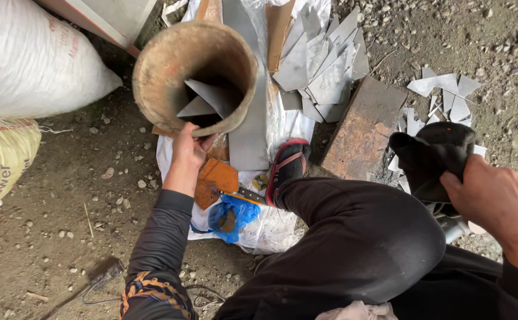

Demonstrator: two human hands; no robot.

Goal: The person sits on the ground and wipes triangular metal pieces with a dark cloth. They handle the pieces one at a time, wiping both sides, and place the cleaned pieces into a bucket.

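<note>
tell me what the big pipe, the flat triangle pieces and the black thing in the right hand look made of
Pipe: likely steel, rusty brown, rough and matte; the left hand grips its rim.
Triangle pieces: thin sheet metal by the look, dull grey, sharp cut edges.
Black thing, held by the right hand: soft cloth, perhaps a glove; it folds and sags.

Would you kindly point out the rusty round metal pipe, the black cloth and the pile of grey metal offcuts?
rusty round metal pipe (152, 77), head view, on its outer left wall.
black cloth (431, 157), head view, on the bunched middle.
pile of grey metal offcuts (324, 65), head view, on a sheet near the middle.
</note>
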